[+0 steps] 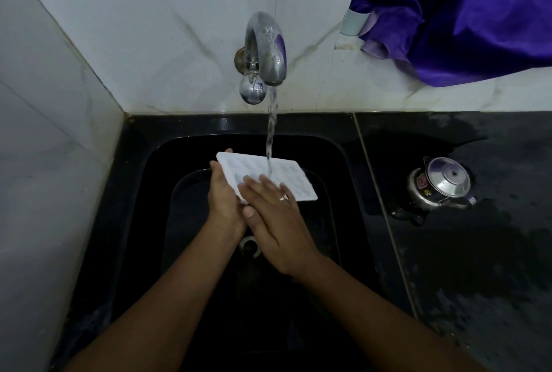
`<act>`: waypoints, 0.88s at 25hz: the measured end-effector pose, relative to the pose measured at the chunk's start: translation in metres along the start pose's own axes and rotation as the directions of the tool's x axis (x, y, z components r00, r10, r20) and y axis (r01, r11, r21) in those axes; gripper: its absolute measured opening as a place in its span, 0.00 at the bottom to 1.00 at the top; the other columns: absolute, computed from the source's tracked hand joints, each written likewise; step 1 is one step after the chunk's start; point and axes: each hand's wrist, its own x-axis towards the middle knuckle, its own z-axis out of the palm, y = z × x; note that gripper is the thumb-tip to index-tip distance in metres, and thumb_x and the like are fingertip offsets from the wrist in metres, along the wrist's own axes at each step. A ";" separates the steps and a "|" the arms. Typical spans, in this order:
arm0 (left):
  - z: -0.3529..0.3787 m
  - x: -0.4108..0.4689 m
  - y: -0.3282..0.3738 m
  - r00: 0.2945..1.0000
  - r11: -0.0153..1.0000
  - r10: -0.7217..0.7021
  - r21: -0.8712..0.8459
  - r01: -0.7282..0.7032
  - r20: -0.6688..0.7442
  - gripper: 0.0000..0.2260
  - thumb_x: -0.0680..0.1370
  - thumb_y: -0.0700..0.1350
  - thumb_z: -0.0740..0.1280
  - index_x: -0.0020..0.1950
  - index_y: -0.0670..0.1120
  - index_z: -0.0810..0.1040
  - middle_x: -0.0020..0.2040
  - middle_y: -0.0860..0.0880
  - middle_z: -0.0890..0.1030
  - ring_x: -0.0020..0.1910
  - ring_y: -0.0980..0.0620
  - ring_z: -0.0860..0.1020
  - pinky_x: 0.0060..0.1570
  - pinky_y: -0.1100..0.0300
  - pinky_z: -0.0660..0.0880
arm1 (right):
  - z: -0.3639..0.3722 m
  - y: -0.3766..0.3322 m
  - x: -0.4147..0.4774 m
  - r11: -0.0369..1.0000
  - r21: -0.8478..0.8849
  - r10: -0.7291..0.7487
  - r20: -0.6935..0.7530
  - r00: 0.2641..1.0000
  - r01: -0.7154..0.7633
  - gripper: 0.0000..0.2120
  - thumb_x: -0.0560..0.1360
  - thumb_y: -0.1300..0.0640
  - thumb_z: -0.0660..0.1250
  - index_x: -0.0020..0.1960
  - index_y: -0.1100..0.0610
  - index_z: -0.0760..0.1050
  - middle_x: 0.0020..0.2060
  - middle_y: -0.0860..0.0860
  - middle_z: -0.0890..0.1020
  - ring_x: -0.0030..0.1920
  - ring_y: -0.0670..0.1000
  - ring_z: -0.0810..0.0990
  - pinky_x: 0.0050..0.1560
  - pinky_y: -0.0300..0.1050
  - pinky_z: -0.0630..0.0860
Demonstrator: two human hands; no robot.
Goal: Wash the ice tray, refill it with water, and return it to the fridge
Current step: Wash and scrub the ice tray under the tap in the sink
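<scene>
**Head view, sink station.** A person is holding a white ice tray [291, 180] over the basin of a black sink [337, 162]. The tray is tilting slightly, with its moulded face turned up toward the camera.

- **Left hand** [224, 201]: it is gripping the tray's left end. The palm is lying along the near edge and the fingertips are curling over the far corner, so this grip is wrapped round the tray.
- **Right hand** [274, 216]: it is lying across the tray's near-left part, with fingers straight and close together, pressing on the moulded face. Its grip is laid flat and is pinching nothing. A ring [283, 197] is showing on one finger of this hand.
- **Water:** a stream of water [271, 126] is falling from the chrome tap [267, 48], which is projecting from the tiled wall [179, 28]. The stream is striking the tray about mid-length, just beyond the right fingertips.
- **Basin:** the drain [249, 247] is showing partly between the two wrists.
- **Surroundings:** to the right of the sink, a dark worktop [478, 267] is lying wet in patches. It is carrying a small steel kettle [442, 184] with its lid on, well apart from the tray. A purple cloth [466, 13] is hanging across the upper right corner of the wall.
</scene>
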 end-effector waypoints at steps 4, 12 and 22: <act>0.002 -0.005 -0.002 1.000 1.000 -0.016 0.018 0.016 -0.015 0.23 0.85 0.65 0.56 0.67 0.54 0.82 0.65 0.40 0.84 0.65 0.38 0.82 0.68 0.38 0.76 | -0.003 -0.002 0.001 0.989 0.136 0.047 0.053 0.998 -0.054 0.28 0.86 0.41 0.47 0.83 0.48 0.61 0.82 0.44 0.61 0.83 0.42 0.51 0.82 0.56 0.51; 0.009 -0.012 -0.002 1.000 0.999 0.011 0.042 -0.010 -0.023 0.22 0.84 0.65 0.60 0.70 0.55 0.79 0.65 0.43 0.84 0.64 0.41 0.83 0.64 0.42 0.79 | -0.006 -0.002 0.003 0.988 0.075 0.127 0.134 0.983 -0.138 0.31 0.84 0.37 0.44 0.84 0.47 0.56 0.84 0.43 0.55 0.83 0.42 0.45 0.83 0.54 0.45; 0.012 -0.012 0.003 0.999 0.999 0.034 0.022 -0.033 -0.006 0.18 0.85 0.63 0.59 0.65 0.54 0.80 0.61 0.44 0.86 0.57 0.44 0.85 0.52 0.47 0.82 | -0.011 0.001 -0.001 0.995 0.021 0.088 0.206 0.975 -0.094 0.34 0.84 0.35 0.42 0.85 0.50 0.51 0.84 0.45 0.51 0.83 0.42 0.42 0.82 0.49 0.39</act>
